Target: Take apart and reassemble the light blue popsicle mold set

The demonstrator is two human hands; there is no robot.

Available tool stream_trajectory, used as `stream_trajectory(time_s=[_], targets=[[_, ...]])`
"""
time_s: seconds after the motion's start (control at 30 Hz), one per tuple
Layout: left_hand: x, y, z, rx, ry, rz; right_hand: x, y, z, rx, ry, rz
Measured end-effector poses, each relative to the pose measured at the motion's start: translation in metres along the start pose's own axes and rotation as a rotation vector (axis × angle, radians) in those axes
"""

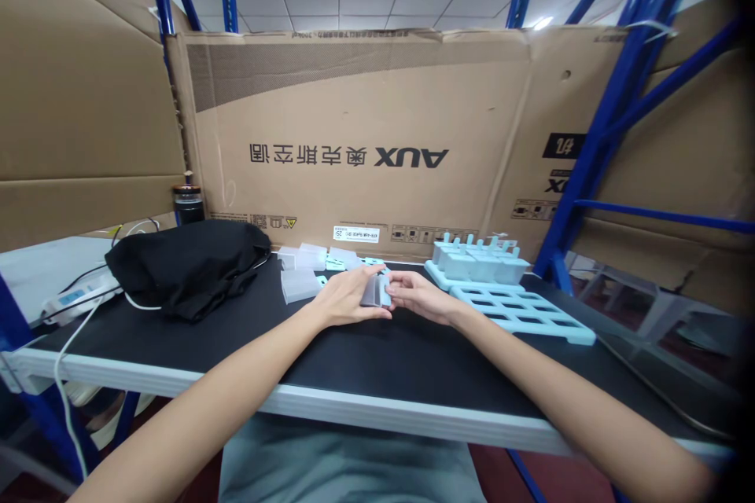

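Near the middle of the black table, my left hand [348,297] is wrapped round a small translucent case [371,293]. The fingers of my right hand [418,295] press on a light blue piece [384,291] at the right end of that case. Both hands meet at this one object, just above the tabletop. Left of my left hand lies a translucent sleeve [299,285], with more such sleeves and light blue pieces behind it. Right of my right hand is a light blue rack [524,314] with rectangular openings.
A light blue mould set [480,263] with upright sticks stands behind the rack. Black cloth [189,263] and a white power strip [79,297] lie at the left. A dark jar [189,204] stands behind the cloth. Cardboard [354,118] and blue posts enclose the table [377,361].
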State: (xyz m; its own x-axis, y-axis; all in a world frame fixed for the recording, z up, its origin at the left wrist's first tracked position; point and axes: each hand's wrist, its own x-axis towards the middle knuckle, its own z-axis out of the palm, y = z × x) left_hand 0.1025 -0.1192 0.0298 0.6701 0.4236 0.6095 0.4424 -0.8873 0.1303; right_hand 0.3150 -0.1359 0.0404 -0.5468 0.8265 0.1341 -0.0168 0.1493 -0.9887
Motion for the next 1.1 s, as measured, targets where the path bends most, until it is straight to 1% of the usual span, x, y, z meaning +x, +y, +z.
stream_trajectory(time_s=[0.1, 0.17, 0.27, 0.37, 0.43, 0.5, 0.53, 0.57, 0.6, 0.63, 0.7, 0.73, 0.77, 0.8, 0.83, 0.93, 1.0, 1.1], targets=[[0.001, 0.000, -0.001, 0.013, 0.008, 0.008, -0.001, -0.002, 0.002, 0.057, 0.001, -0.027], [0.000, 0.001, -0.003, 0.035, -0.015, -0.001, -0.001, 0.000, 0.006, 0.050, -0.006, -0.003], [0.000, 0.001, -0.006, 0.084, -0.089, -0.027, 0.000, 0.007, 0.015, -0.007, -0.052, 0.081], [-0.001, 0.002, -0.009, 0.117, -0.171, -0.035, 0.000, 0.011, 0.021, -0.056, -0.078, 0.111], [-0.001, 0.004, -0.009, 0.123, -0.200, -0.039, 0.000, 0.010, 0.018, -0.081, -0.110, 0.127], [0.000, 0.007, -0.009, 0.136, -0.214, -0.050, 0.000, 0.008, 0.009, -0.109, -0.153, 0.143], [0.000, 0.008, -0.008, 0.149, -0.224, -0.053, 0.002, 0.006, 0.001, -0.138, -0.147, 0.136], [0.000, 0.010, -0.008, 0.166, -0.239, -0.054, 0.005, 0.005, -0.008, -0.193, -0.111, 0.119], [0.000, 0.011, -0.008, 0.183, -0.258, -0.055, 0.010, 0.005, -0.018, -0.292, -0.044, 0.097], [0.000, 0.012, -0.008, 0.198, -0.277, -0.055, 0.016, 0.004, -0.028, -0.445, 0.041, 0.069], [0.001, 0.013, -0.008, 0.212, -0.302, -0.055, 0.035, 0.004, -0.046, -0.905, 0.173, 0.016], [0.000, 0.013, -0.008, 0.211, -0.306, -0.058, 0.047, 0.005, -0.054, -1.137, 0.198, -0.004], [0.000, 0.013, -0.009, 0.204, -0.306, -0.064, 0.058, 0.005, -0.059, -1.324, 0.195, -0.020], [0.000, 0.013, -0.009, 0.192, -0.303, -0.072, 0.070, 0.005, -0.064, -1.451, 0.171, -0.028], [-0.001, 0.012, -0.009, 0.172, -0.300, -0.082, 0.081, 0.006, -0.067, -1.519, 0.138, -0.024], [-0.002, 0.009, -0.010, 0.047, -0.286, -0.115, 0.107, 0.006, -0.071, -1.584, 0.045, 0.032], [-0.003, 0.007, -0.010, -0.081, -0.263, -0.127, 0.116, 0.007, -0.069, -1.637, -0.011, 0.076], [-0.003, 0.003, -0.007, -0.280, -0.158, -0.121, 0.121, 0.009, -0.064, -1.700, -0.051, 0.102]])
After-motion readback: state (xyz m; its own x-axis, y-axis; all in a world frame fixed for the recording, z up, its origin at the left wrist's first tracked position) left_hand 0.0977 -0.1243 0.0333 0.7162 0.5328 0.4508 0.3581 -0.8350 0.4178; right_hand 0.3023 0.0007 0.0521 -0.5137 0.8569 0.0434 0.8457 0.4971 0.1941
